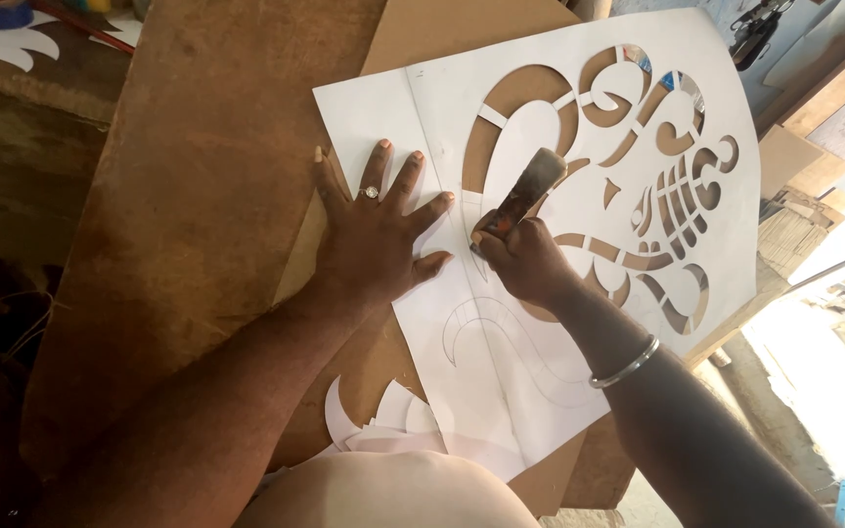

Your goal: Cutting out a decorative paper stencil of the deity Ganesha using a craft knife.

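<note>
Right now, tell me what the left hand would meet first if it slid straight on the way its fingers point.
The left hand lies flat on the white cut-out paper stencil; past that sheet's edge it would likely meet brown board.

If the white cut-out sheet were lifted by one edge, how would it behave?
The white sheet looks thin, so probably floppy and light. Narrow strips between the cut-outs could tear. The left hand pressing it flat suggests it slides easily.

2 hands meet at the middle of the white paper stencil (579,205).
Left hand (374,230) lies flat, 5 fingers (380,161) spread, pressing its left part; right hand (525,256) is fisted around a dark-handled cutter (525,194), wrist bent, both forearms reaching up from below.
</note>
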